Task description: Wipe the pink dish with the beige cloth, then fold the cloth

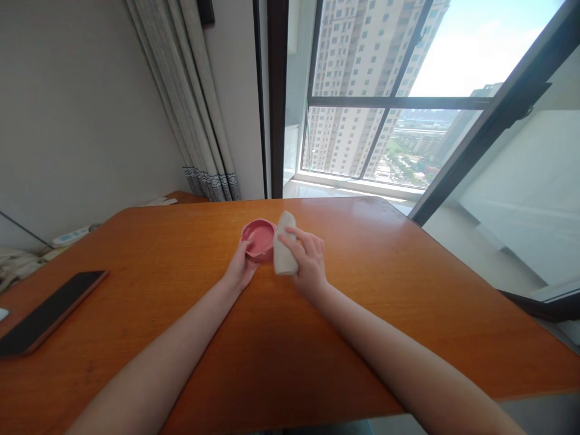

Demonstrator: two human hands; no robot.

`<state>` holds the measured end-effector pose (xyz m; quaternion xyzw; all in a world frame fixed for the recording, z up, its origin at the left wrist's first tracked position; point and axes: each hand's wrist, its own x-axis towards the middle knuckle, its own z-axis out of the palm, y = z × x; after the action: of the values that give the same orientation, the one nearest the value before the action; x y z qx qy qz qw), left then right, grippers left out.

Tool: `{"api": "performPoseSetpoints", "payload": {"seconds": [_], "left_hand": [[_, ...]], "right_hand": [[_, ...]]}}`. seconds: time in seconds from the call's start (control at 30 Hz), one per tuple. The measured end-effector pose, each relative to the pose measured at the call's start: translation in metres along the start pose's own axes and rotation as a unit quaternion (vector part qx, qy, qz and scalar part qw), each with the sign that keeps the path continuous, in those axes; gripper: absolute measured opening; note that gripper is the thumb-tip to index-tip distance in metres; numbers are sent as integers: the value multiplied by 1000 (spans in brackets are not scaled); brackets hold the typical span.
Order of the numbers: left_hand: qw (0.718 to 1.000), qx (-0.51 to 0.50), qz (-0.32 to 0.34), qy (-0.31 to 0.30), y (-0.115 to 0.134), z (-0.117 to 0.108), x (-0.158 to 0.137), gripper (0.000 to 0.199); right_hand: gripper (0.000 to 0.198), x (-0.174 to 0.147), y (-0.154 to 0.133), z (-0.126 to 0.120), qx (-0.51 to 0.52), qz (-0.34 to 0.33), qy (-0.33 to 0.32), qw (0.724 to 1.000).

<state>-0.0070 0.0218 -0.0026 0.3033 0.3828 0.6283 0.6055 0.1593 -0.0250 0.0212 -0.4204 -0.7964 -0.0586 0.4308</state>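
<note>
A small pink bowl (260, 237) with a wavy rim is tilted toward me above the middle of the table. My left hand (240, 266) grips it from the lower left, with the thumb over the rim. Just to the right, my right hand (310, 260) is closed on a folded white cloth (284, 244), its fingers pressed across the front. The cloth stands on edge close beside the bowl and overlaps its right rim in view; whether the two touch, I cannot tell.
The orange-brown wooden table (217, 362) spreads under both arms. A dark flat slab (49, 314), like a keyboard or wrist rest, lies at the left. Behind the far edge are a grey curtain (194, 103) and a window (385, 103). A pale device (72, 235) lies at far left.
</note>
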Motion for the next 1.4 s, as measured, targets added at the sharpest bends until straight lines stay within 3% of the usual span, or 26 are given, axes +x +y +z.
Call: {"api": "performPoseSetpoints", "payload": {"seconds": [0.1,0.2,0.3,0.5,0.67,0.83,0.93,1.03,1.17,1.23,1.4], "left_hand": [[996,-67,-56,-29,1,4,-4,30],[991,-82,-76,-68,-2,10,-9,30],[989,-88,-66,-96,-5,16,-12,36],[993,-111,-1,-30,-5,22,-13,45],[994,-86,51,-41,-10,28,-20,60],[994,-69,-28,-85,-8,29,-27,51],[991,-66,-60,-98,-6,27,-26,49],[994,-68,-41,-79,-6,25,-24,45],[995,-86,41,15,-10,25,-20,40],[994,-89,49,27,-11,25,-20,40],[996,-61,39,-44,-11,25,-22,42]], "right_hand": [[54,10,23,3,116,128,76,982],[52,16,28,17,263,161,44,950],[52,8,13,31,330,170,32,928],[65,-17,-26,58,357,220,66,906],[69,-8,-22,58,384,275,133,872],[53,10,4,35,386,343,157,842],[41,16,11,27,415,299,122,851],[43,13,2,31,442,273,107,848],[60,-3,-26,51,504,369,106,774],[67,-8,-34,58,522,380,106,757],[67,0,-11,48,443,400,134,791]]}}
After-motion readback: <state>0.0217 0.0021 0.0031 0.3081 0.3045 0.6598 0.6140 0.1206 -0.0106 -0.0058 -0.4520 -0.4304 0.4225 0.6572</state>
